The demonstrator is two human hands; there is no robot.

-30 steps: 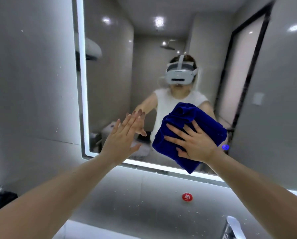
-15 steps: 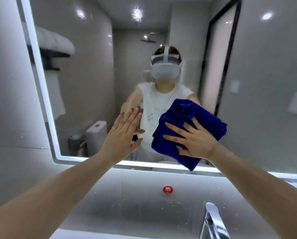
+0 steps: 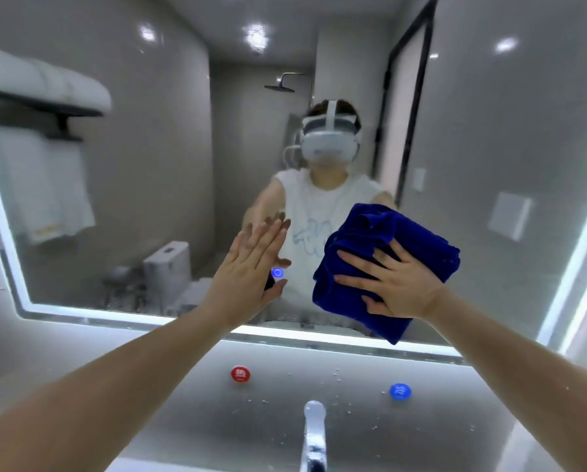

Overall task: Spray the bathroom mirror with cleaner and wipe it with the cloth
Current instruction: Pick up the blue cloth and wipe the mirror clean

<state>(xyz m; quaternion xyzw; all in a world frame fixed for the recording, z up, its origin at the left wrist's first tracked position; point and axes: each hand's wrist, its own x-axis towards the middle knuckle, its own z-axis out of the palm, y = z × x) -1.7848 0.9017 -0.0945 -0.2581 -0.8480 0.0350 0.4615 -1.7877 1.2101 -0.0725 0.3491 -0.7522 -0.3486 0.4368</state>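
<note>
One bunched, deep-blue terry cloth (image 3: 360,233) lies pressed against the lower right part of the large rectangular wall mirror (image 3: 169,165), its bottom corner hanging over the mirror's lit white edge strip (image 3: 319,340). The right hand (image 3: 394,284) lies flat on the cloth with fingers spread wide and nearly straight, and the thumb low on the fabric. The left hand (image 3: 248,270) holds nothing: its straight, close-set fingers lean against the glass just left of the cloth and meet their own reflection. A small glowing blue round button (image 3: 277,273) shows on the glass beside the left thumb. Reflected in the mirror are the person in a white headset and white sleeveless top, a white toilet, a towel rack and a shower head. Below the mirror, the grey splashback (image 3: 149,369) is speckled with droplets and carries a round red marker (image 3: 240,374) and a round blue marker (image 3: 400,391), with a chrome tap (image 3: 314,434) rising between them.
</note>
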